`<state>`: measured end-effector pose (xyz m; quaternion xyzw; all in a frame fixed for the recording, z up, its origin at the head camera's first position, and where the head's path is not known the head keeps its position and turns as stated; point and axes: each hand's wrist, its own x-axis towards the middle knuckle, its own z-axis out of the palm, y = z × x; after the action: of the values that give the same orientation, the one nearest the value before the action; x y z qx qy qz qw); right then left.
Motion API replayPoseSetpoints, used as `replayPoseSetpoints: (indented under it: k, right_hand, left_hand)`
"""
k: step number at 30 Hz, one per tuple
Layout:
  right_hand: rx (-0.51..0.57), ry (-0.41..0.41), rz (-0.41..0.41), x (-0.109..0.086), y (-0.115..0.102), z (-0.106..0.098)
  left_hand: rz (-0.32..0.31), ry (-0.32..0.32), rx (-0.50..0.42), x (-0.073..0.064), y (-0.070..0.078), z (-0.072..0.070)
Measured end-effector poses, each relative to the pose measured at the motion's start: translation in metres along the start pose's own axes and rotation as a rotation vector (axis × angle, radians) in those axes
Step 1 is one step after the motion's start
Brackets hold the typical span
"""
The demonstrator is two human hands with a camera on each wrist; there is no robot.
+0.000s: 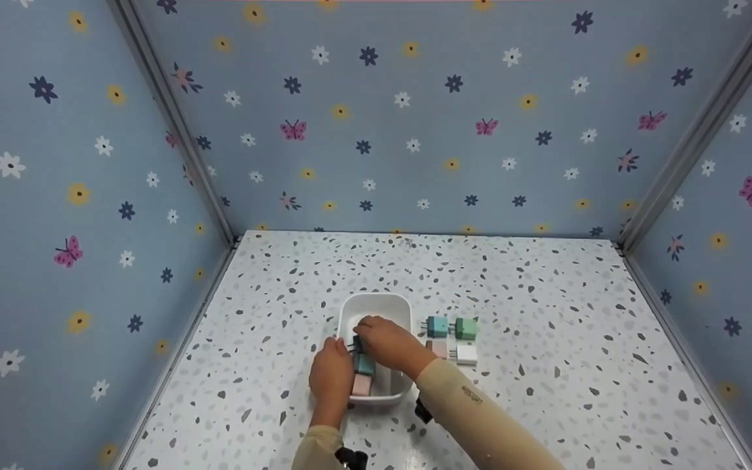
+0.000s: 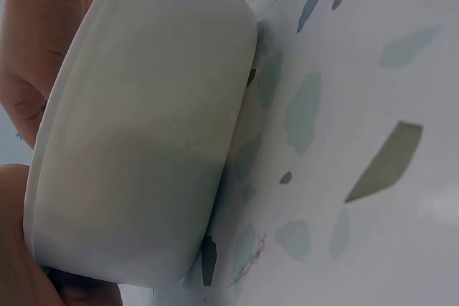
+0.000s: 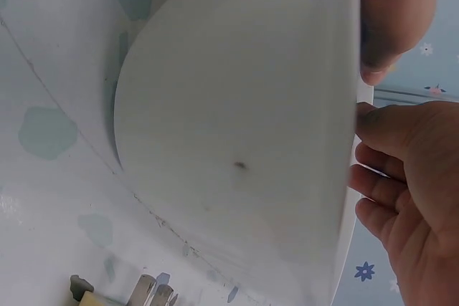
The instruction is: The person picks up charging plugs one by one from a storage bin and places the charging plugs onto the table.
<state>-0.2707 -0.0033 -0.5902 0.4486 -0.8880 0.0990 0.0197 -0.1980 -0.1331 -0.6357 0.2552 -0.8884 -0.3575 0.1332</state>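
Note:
A white plastic bin (image 1: pixel 377 301) stands on the speckled table. My left hand (image 1: pixel 332 372) grips its left rim; in the left wrist view the fingers (image 2: pixel 21 249) curl over the bin's edge. Reaching in from the right, my right hand (image 1: pixel 386 343) pinches a dark plug charger (image 1: pixel 358 343) near the left wall, partly covered by the fingers. Below it inside the bin lie a teal charger (image 1: pixel 363 364) and a pink charger (image 1: pixel 361 385), in a row. In the right wrist view the right hand's fingers (image 3: pixel 380 188) bend over the rim, and their tips are partly hidden.
Right of the bin lie a light blue charger (image 1: pixel 438 326), a green charger (image 1: pixel 466 328), a brownish pink charger (image 1: pixel 438 348) partly behind the right hand, and a white charger (image 1: pixel 466 354). Flowered walls (image 1: pixel 415 130) enclose the table (image 1: pixel 546 339) on the left, back and right.

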Motion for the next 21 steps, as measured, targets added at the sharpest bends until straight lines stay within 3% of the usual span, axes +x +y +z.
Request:
replayPoseSetpoints:
  k: [5,12,21]
  right_hand:
    - [-0.01,0.001,0.003,0.002,0.0,0.003]
    - [-0.058,0.035,-0.048,0.003,0.002,0.009]
    - [-0.026,0.01,-0.04,0.002,0.004,0.013]
  left_hand:
    - [-0.006,-0.003,0.005,0.001,0.0,0.0]
    - [0.034,0.007,0.008,0.0,-0.001,-0.001]
    - [0.024,-0.003,0.004,0.0,-0.002,-0.001]
